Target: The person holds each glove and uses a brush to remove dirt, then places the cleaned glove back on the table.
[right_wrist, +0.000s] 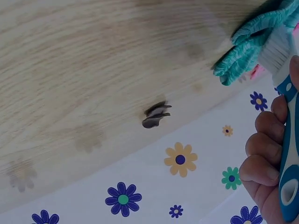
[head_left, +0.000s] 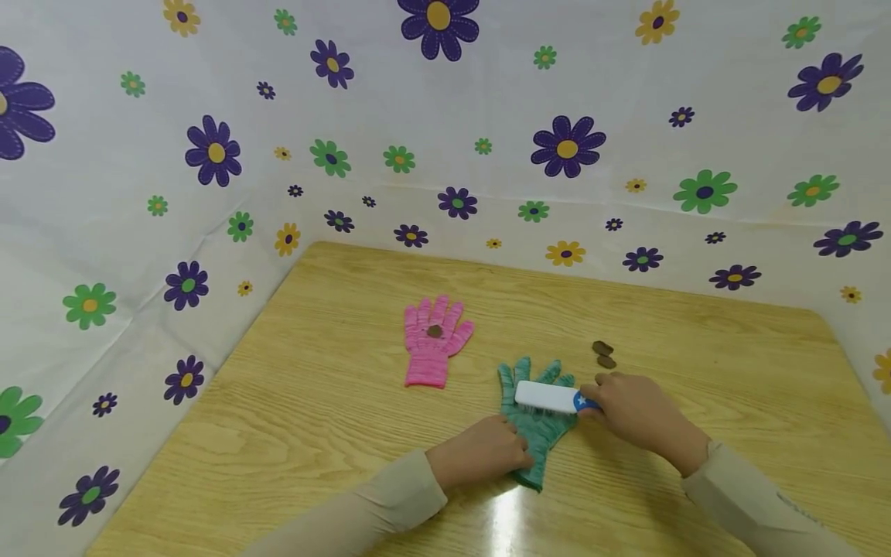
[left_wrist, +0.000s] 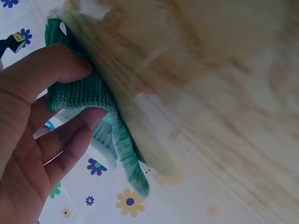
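Observation:
A green knitted glove (head_left: 536, 437) lies on the table, fingers pointing away. My left hand (head_left: 482, 452) pinches it near the cuff (left_wrist: 77, 95), the thumb on one side and fingers on the other in the left wrist view. In my right hand (head_left: 636, 410) is a brush (head_left: 546, 397) with a white head and a blue handle (right_wrist: 289, 140). Its pale bristles (right_wrist: 274, 51) face down onto the glove, just below the glove's fingers. The right fingers curl round the handle in the right wrist view.
A pink glove (head_left: 427, 363) lies further back and left, with a brown flake (head_left: 435, 331) on its palm. Two brown flakes (head_left: 604, 354) lie beyond my right hand. Flower-printed white sheeting (head_left: 487, 178) surrounds the wooden table (head_left: 313, 371) at the back and sides.

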`<state>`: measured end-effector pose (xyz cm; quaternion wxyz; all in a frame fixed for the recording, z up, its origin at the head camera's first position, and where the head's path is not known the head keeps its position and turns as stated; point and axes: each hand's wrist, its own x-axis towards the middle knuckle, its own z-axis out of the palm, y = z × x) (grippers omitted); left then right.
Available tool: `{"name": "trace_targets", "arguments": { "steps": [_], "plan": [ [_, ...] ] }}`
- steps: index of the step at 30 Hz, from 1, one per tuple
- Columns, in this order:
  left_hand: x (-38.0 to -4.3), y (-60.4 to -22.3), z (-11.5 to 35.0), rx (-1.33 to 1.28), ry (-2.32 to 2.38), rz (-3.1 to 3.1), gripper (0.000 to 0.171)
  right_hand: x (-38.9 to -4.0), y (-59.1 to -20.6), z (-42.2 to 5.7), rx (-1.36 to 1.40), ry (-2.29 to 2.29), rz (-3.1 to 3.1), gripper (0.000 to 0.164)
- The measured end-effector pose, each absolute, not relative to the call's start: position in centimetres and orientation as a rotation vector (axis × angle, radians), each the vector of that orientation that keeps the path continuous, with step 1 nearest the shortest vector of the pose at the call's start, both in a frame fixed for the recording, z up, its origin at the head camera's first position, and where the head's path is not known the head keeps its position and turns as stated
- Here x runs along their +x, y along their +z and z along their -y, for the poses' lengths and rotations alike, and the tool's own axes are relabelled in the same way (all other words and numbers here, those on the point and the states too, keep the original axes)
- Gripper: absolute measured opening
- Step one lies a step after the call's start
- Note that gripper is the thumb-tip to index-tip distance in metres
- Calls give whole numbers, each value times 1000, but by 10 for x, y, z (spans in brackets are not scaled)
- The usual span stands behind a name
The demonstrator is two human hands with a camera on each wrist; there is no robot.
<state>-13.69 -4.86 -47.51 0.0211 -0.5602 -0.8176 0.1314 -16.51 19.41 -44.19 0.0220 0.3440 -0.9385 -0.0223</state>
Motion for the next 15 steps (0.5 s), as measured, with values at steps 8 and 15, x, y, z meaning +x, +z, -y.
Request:
{"name": "trace_targets", "arguments": {
  "steps": [8,15],
  "plan": [
    [-137,-469,47,-1709,459,2523,16,-171,-439,-192,966,-55,2926,21],
    [-137,-474,48,-1694,422,2497,14,-188,-436,-208,762,15,2843,23]
  ]
}}
